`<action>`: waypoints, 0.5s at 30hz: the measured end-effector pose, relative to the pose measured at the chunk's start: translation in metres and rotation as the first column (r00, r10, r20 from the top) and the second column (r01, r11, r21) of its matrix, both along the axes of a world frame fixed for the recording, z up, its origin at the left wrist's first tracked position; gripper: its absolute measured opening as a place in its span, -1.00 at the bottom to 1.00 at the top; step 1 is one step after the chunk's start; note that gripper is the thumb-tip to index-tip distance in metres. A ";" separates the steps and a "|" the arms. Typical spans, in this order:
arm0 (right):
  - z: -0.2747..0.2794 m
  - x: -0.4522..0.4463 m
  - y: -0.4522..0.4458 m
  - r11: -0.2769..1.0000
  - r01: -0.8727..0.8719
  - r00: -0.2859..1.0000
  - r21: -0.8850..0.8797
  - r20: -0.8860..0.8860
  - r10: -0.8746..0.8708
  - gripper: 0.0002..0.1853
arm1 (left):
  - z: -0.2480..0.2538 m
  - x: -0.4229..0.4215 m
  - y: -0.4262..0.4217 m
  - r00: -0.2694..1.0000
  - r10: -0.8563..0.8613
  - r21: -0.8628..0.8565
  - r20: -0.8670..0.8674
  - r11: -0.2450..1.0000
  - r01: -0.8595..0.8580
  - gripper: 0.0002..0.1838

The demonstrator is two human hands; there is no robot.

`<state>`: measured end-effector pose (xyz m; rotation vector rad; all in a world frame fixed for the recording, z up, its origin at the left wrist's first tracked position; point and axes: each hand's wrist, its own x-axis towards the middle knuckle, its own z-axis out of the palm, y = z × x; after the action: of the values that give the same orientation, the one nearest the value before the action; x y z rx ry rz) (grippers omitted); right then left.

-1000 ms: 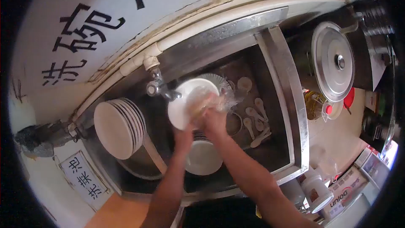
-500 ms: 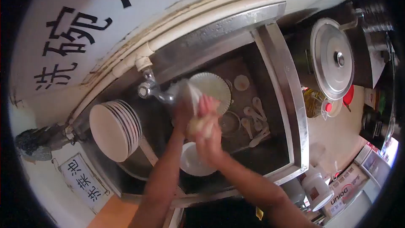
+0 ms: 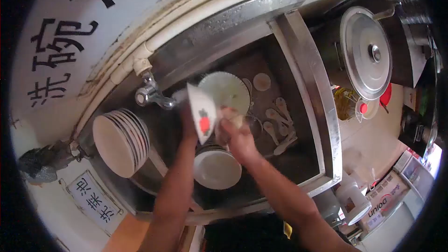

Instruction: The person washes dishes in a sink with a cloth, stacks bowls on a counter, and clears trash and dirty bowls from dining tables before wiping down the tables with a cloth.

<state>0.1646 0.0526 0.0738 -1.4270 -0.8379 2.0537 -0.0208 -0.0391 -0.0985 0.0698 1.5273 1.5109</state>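
My left hand point(image 3: 187, 123) is closed on a white bowl point(image 3: 205, 107) with a red and dark pattern on its outside. The bowl is tipped on its side just right of the tap point(image 3: 154, 95), and the fingers behind it are mostly hidden. Close by, my right hand point(image 3: 240, 140) is closed and blurred by motion, with a pale yellowish wad point(image 3: 237, 121), perhaps a sponge, at its fingers. Beneath the hands stands a fluted white basin point(image 3: 228, 88) of cloudy liquid. Stacked white bowls point(image 3: 217, 170) sit below my wrists.
Several white plates point(image 3: 112, 147) are stacked at the sink's left. Spoons point(image 3: 279, 121) and a small round dish point(image 3: 262, 82) lie on the sink floor. The metal sink rim point(image 3: 326, 135) bounds the right side, with a lidded pot point(image 3: 366, 53) beyond it.
The bowl has turned so its patterned outside shows, and my hands have moved apart, the left leftward and the right slightly right. The camera view has shifted a little.
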 end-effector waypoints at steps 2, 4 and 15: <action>0.003 0.008 0.038 0.985 -0.166 0.986 -0.054 0.004 0.166 -0.68 | 0.001 0.003 0.001 0.960 0.107 0.019 0.259 0.993 -0.116 -0.75; 0.004 0.000 0.054 0.961 -0.216 0.976 -0.175 -0.046 0.211 -0.82 | 0.034 0.005 0.017 0.867 -0.262 -0.132 -0.424 0.965 0.227 -0.77; -0.056 0.001 0.029 0.894 0.069 0.941 -0.443 -0.268 -0.206 -0.63 | 0.142 0.020 0.093 0.856 -0.357 -0.358 -0.374 0.907 0.222 -0.50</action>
<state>0.1652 0.0820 0.0178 -1.2743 -0.1486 2.3575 -0.0010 0.0542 0.0430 0.4685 1.9851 1.0406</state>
